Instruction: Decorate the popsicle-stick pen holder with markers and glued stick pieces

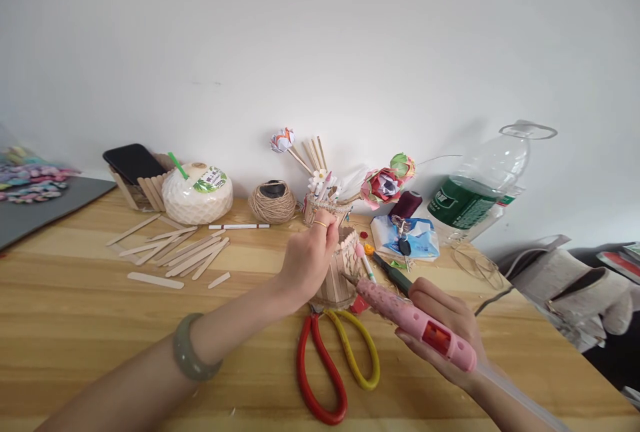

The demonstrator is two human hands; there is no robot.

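Gluing, I think: my stick cup is on the surface
My right hand grips the pink glue gun; my left hand curls by the cup, I can't tell on what; next needs steady aim

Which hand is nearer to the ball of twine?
Left: the left hand is in front and right of the twine ball; the right hand, holding the pink glue gun, is farther right.
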